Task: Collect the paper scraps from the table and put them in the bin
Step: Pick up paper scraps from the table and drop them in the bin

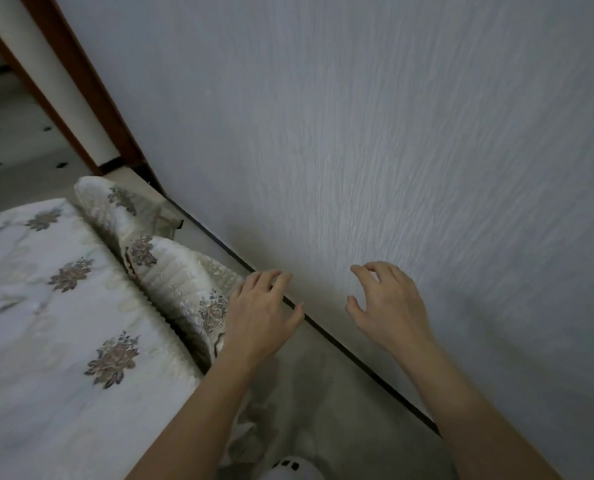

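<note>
- Head view, nearest first: white rounded object with small dark marks at the bottom edge, between the two forearms; too cropped to identify.
- Both bare forearms reach forward from the lower frame, palms down, towards the foot of the pale grey textured wall.
- Left hand: fingers spread and slightly curled, grip open, nothing in it. It hovers just beside the hanging edge of the bedspread, fingertips over the dark skirting line where wall meets floor.
- Right hand: fingers arched in a loose claw, thumb apart from the rest, grip open and empty. It is seen against the wall; whether it touches the wall cannot be told.
- My reading: hands held out low and open look like balance or feeling along while moving through the narrow gap, not a pick-up posture.
- White quilted bedspread with brown floral motifs covers a bed on the left; its folded edge drapes down into the gap.
- Pale floor strip runs between bed and wall, dim and blurred.
- Brown wooden door frame upper left, with tiled floor showing beyond.
- Paper scraps: none visible. No bench and no bin in frame either.
- Judgement: the person is between places; collecting or binning is not happening at this spot.
</note>
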Available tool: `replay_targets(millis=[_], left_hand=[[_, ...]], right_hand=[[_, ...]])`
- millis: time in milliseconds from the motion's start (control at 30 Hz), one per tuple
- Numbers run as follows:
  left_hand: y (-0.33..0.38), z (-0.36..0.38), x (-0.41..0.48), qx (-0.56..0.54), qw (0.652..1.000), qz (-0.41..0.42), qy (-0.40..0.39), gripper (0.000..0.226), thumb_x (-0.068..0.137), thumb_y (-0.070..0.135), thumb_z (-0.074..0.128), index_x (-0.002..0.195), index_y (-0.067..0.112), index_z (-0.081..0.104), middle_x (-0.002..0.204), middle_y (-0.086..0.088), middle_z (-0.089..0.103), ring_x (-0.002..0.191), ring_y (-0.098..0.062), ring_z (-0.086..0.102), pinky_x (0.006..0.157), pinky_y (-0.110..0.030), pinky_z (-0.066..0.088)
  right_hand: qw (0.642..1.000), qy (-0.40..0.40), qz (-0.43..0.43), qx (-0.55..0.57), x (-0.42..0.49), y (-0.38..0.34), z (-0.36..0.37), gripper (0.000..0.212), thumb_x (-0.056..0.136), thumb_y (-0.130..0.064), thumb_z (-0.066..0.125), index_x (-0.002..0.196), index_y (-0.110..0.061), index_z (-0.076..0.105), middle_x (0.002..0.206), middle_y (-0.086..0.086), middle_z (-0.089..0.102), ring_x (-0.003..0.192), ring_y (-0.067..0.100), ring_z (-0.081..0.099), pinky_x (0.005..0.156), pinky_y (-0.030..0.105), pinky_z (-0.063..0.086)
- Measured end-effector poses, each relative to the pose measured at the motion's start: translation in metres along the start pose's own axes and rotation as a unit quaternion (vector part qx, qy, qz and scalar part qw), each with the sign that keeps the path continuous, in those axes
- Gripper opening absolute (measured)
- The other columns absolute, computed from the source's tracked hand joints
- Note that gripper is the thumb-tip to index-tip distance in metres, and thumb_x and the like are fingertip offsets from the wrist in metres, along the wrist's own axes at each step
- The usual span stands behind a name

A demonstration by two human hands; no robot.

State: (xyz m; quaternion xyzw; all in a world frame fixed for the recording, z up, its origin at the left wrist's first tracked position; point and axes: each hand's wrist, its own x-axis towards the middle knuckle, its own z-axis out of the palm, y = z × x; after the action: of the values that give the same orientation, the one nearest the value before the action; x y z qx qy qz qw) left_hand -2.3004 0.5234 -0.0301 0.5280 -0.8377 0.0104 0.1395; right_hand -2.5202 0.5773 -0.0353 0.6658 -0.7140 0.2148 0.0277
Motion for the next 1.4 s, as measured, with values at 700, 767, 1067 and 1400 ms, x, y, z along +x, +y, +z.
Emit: replay_targets(millis=[700,767,1067,1400], left_hand=[[-0.146,0.042,0.207,0.029,0.978,-0.199,0.056,0.056,0.082,0.055,0.046,0.123,0.021,0.063,0.124,-0.001,0.065,0.112,-0.024,0.059,0.088,-0.042,0.049],[-0.166,0.039,0.223,0.030,0.973,-0.216,0.076,0.055,0.082,0.055,0.046,0.121,0.020,0.064,0.121,-0.001,0.067,0.109,-0.025,0.061,0.085,-0.042,0.050],[-0.242,0.031,0.233,0.065,0.942,-0.321,0.075,0.055,0.082,0.055,0.051,0.125,0.022,0.061,0.126,0.001,0.064,0.115,-0.024,0.057,0.090,-0.041,0.047],[-0.330,0.019,0.224,0.079,0.888,-0.441,0.106,0.053,0.081,0.049,0.055,0.126,0.023,0.061,0.130,0.001,0.062,0.121,-0.024,0.054,0.091,-0.043,0.047]], right_hand=[[0.975,-0.055,-0.212,0.033,0.314,-0.052,0.125,0.046,0.078,-0.031,0.066,0.119,-0.011,0.067,0.112,0.011,0.067,0.106,0.028,0.062,0.088,0.042,0.053],[0.970,-0.053,-0.234,0.045,0.342,-0.067,0.137,0.045,0.078,-0.031,0.064,0.118,-0.010,0.068,0.110,0.011,0.067,0.105,0.029,0.063,0.087,0.042,0.053],[0.937,-0.054,-0.336,0.081,0.414,-0.134,0.191,0.040,0.074,-0.025,0.067,0.111,-0.010,0.070,0.105,0.012,0.067,0.100,0.030,0.063,0.083,0.041,0.052],[0.898,-0.093,-0.409,0.133,0.496,-0.243,0.249,0.045,0.075,-0.027,0.064,0.115,-0.007,0.067,0.101,0.014,0.066,0.093,0.033,0.062,0.076,0.044,0.055]])
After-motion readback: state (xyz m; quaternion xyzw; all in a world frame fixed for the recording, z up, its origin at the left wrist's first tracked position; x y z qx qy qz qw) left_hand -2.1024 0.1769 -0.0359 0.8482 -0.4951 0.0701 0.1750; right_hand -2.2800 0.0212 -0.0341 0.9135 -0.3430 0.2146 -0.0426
